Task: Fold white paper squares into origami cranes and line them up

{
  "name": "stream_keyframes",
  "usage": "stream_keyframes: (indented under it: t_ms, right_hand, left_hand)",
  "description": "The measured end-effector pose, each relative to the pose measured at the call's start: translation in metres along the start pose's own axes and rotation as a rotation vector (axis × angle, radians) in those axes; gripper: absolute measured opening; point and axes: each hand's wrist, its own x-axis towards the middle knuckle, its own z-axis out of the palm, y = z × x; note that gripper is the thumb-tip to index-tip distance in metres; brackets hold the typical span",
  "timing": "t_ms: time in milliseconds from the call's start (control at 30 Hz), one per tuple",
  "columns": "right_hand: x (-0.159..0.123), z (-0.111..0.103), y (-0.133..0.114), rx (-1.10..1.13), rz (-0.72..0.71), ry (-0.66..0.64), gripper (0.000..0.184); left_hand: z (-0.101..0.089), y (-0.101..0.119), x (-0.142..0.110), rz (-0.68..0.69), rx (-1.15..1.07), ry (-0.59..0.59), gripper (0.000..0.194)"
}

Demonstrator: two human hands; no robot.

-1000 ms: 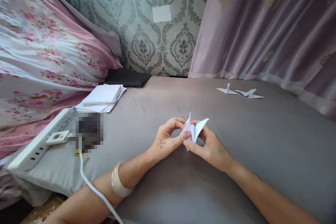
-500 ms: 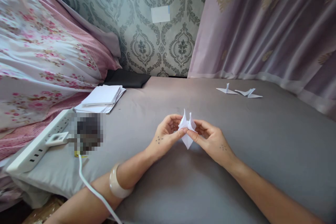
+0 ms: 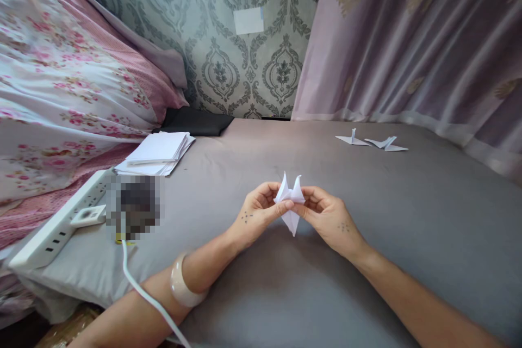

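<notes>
A white folded paper crane is held between both hands above the grey surface, two narrow points up and one wide flap pointing down. My left hand pinches its left side, thumb across the front and fingers behind. From the right, my right hand grips the other side the same way, its thumb tip meeting the left thumb at the middle. The fingertips behind the paper are partly hidden. A pale bangle circles my left forearm.
Finished paper cranes lie at the back right, near the curtain. A stack of white paper sits at the left, before a black flat item. A power strip and a white cable run along the left edge.
The crane's two upper points have spread wider apart, and its lower flap has shifted slightly down. Both hands keep their hold in nearly the same place.
</notes>
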Motion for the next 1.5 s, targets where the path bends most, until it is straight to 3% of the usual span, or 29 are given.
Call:
stream_keyframes:
  t_ms: [100, 200, 367, 533, 833, 900, 1067, 1200, 1500]
  right_hand:
    - [0.000, 0.002, -0.001, 0.014, 0.003, 0.023, 0.038]
    - [-0.001, 0.006, -0.002, 0.028, 0.046, -0.006, 0.041]
    - [-0.003, 0.012, 0.002, -0.005, 0.119, -0.116, 0.029]
    - [-0.007, 0.014, 0.002, -0.097, 0.127, -0.086, 0.024]
    - [-0.007, 0.013, 0.001, -0.231, 0.176, -0.101, 0.026]
    - [-0.006, 0.009, 0.001, -0.292, 0.129, -0.086, 0.021]
    - [-0.007, 0.001, -0.012, -0.385, -0.184, 0.237, 0.018]
    - [-0.009, 0.003, -0.020, -0.390, -0.296, 0.206, 0.015]
    - [-0.008, 0.001, -0.015, -0.324, -0.281, 0.166, 0.012]
  left_hand:
    - [0.000, -0.001, 0.000, -0.020, -0.021, -0.013, 0.023]
    - [-0.001, -0.002, 0.003, -0.031, -0.091, 0.066, 0.020]
    - [-0.004, -0.003, 0.007, -0.096, -0.252, 0.128, 0.024]
    - [-0.004, -0.003, 0.008, -0.154, -0.326, 0.151, 0.025]
    - [-0.001, -0.002, 0.005, -0.134, -0.192, 0.135, 0.029]
    - [0.000, -0.002, 0.004, -0.066, -0.096, 0.178, 0.027]
    - [0.000, -0.005, 0.001, 0.035, 0.085, 0.183, 0.025]
    - [-0.001, -0.010, -0.004, 0.048, 0.155, 0.090, 0.024]
    - [0.004, -0.004, -0.005, 0.009, 0.145, 0.038, 0.023]
